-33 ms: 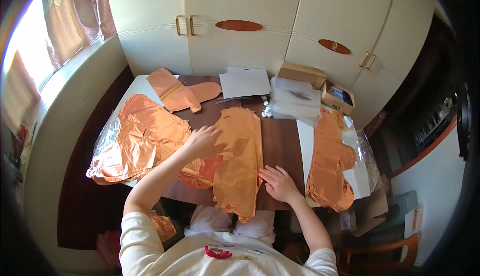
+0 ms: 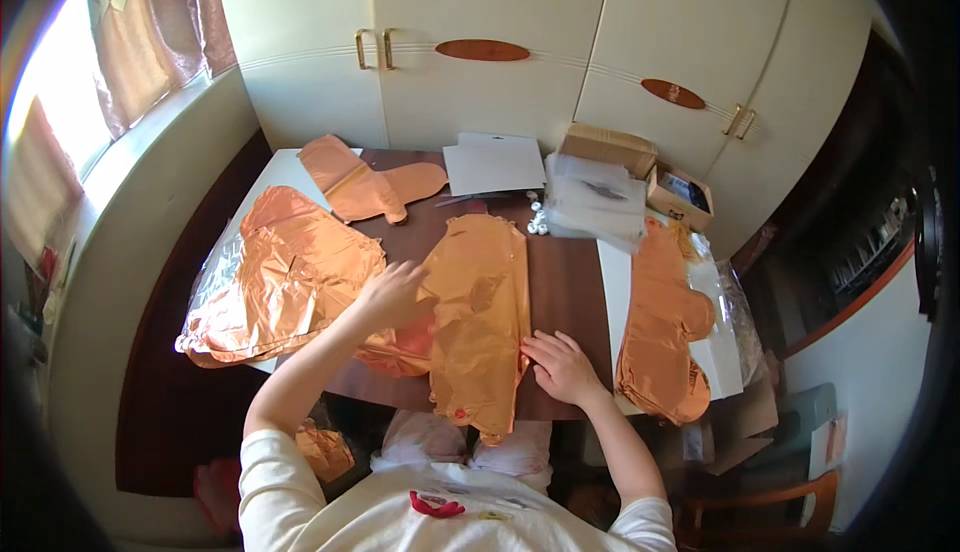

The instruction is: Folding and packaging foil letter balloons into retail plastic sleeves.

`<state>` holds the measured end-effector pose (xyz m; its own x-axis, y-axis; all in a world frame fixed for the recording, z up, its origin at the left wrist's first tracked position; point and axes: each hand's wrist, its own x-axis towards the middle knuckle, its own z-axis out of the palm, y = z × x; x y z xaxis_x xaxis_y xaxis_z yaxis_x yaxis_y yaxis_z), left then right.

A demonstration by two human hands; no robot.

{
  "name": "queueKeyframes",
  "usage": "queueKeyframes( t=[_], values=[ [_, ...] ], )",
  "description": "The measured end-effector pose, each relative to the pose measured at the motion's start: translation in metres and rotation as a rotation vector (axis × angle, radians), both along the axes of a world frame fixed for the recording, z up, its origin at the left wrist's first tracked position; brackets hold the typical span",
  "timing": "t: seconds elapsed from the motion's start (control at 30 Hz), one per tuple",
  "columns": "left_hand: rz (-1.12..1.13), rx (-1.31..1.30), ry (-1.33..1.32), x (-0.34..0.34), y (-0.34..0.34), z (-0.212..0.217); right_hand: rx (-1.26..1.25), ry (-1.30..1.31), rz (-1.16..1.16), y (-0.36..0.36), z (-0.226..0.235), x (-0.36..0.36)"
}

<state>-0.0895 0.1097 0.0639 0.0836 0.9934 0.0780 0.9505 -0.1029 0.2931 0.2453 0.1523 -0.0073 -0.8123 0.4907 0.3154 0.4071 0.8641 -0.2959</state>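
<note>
A folded copper-coloured foil balloon [image 2: 480, 312] lies lengthwise in front of me, its near end hanging past the table's front edge. My left hand [image 2: 392, 299] is at its left side, fingers stretched toward the foil and apparently holding nothing. My right hand [image 2: 562, 366] rests by its right edge, with fingers extended and the tips touching the foil. To the left spreads a wide, crinkled stack of copper foil [image 2: 300, 272], partly under my left forearm. Reddish, shiny foil [image 2: 405, 347] shows below my left hand.
Another flat foil balloon [image 2: 365, 184] lies at the back left, and a folded stack of foil [image 2: 660, 327] at the right. White cards [image 2: 493, 167], clear plastic sleeves [image 2: 595, 197], small white pieces [image 2: 538, 217] and a small open box [image 2: 680, 195] stand along the back. Cabinets [image 2: 480, 2] rise behind the table.
My left hand has drawn slightly left and down, off the middle balloon's surface, and its fingers are closer together. The balloon's upper layer looks flatter. My right hand stays at the edge.
</note>
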Motion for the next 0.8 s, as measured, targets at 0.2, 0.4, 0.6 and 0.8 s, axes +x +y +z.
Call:
queueKeyframes(
  t=[0.2,0.4,0.6,0.8],
  values=[
    [0.375,0.089,0.007,-0.026,-0.128,-0.046,0.054,0.182,0.067,-0.002,0.023,-0.032],
    [0.170,0.092,0.052,0.001,-0.131,-0.056,0.132,0.076,0.314,-0.001,0.022,-0.122],
    [0.165,0.094,0.087,0.006,-0.130,-0.064,0.205,-0.187,0.231,0.010,0.004,-0.158],
    [0.186,0.115,0.096,0.007,-0.131,-0.062,0.201,-0.280,0.135,0.019,-0.003,-0.146]
  ],
)
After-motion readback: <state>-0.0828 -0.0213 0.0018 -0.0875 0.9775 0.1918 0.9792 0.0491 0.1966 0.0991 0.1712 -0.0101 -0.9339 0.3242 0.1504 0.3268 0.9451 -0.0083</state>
